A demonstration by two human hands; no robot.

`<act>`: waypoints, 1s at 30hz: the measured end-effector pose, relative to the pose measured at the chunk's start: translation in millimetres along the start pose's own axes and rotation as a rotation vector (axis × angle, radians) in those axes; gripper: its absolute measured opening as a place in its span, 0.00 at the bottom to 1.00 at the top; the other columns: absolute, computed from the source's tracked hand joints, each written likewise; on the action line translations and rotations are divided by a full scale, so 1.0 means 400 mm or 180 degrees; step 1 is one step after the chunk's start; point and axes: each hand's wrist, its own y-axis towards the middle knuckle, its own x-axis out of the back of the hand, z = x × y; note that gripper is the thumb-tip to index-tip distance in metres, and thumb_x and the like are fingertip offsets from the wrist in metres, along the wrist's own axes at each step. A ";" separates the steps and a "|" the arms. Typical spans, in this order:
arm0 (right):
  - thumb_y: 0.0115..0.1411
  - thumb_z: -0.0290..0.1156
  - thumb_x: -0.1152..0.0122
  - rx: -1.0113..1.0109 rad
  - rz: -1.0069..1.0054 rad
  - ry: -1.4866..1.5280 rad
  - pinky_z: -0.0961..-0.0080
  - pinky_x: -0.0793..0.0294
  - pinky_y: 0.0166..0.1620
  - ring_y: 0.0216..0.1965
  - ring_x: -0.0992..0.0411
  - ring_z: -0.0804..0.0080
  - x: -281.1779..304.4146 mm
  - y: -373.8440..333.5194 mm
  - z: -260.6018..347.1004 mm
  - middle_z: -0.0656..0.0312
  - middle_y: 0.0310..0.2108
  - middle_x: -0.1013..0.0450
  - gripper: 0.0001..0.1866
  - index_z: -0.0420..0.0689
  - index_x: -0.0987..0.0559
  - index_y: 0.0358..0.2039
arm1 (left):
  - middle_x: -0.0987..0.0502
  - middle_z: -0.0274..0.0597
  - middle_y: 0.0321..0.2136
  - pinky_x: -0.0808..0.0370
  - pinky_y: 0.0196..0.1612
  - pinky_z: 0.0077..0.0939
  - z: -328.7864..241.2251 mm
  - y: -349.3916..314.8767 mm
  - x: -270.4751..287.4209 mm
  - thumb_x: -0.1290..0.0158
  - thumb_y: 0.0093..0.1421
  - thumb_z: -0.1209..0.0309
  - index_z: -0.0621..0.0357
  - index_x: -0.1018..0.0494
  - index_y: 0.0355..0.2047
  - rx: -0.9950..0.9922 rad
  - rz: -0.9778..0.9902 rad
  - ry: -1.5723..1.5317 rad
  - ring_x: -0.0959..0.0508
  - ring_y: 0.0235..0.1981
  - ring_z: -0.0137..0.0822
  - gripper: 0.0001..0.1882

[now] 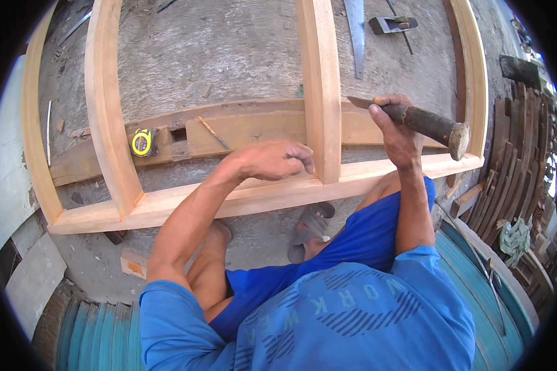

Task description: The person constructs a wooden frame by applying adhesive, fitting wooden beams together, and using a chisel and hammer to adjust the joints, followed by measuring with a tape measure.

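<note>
My right hand point(402, 127) is wrapped around a chisel point(436, 127) with a thick, worn wooden handle. Its dark blade points left, and the battered handle end points right, above the frame's near rail. My left hand point(281, 159) is curled beside the foot of a wooden upright point(323, 123), over the near rail point(272, 193) of a pale timber frame. The inside of that hand is hidden, so I cannot make out whether it holds anything. Across the frame's openings, a brown beam point(254, 120) with a cut mortise lies underneath.
A yellow tape measure point(143, 142) and a pencil point(213, 132) lie on the beam. Farther off are a handsaw point(356, 40) and a hand plane point(393, 25). Stacked wood strips point(510, 167) stand at the right, by a cloth point(515, 240). A small block point(133, 264) lies near my foot.
</note>
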 end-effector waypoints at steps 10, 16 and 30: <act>0.52 0.22 0.28 0.2119 0.0082 -0.1064 0.66 0.25 0.43 0.39 0.25 0.62 -0.132 -0.041 0.119 0.58 0.39 0.22 0.16 0.45 0.17 0.43 | 0.26 0.51 0.55 0.32 0.63 0.36 -0.057 -0.370 0.052 0.49 0.69 0.55 0.62 0.41 0.69 0.0243 -0.0575 -0.1279 0.27 0.57 0.39 0.35; 0.44 0.20 0.33 0.2830 0.1949 -0.0700 0.56 0.25 0.48 0.44 0.27 0.53 -0.415 -0.143 0.252 0.53 0.45 0.25 0.25 0.45 0.18 0.47 | 0.30 0.58 0.55 0.21 0.53 0.39 0.032 -0.316 -0.189 0.38 0.58 0.39 0.66 0.50 0.69 -0.0915 -0.1515 -0.1919 0.25 0.56 0.43 0.55; 0.62 0.31 0.39 0.0442 0.2656 -0.1491 0.56 0.26 0.46 0.40 0.25 0.49 -0.572 -0.136 0.253 0.46 0.33 0.25 0.08 0.38 0.23 0.33 | 0.25 0.38 0.33 0.26 0.34 0.28 0.294 -0.747 -0.537 0.45 0.60 0.80 0.52 0.33 0.51 -0.1608 -0.6603 -0.3312 0.25 0.29 0.29 0.20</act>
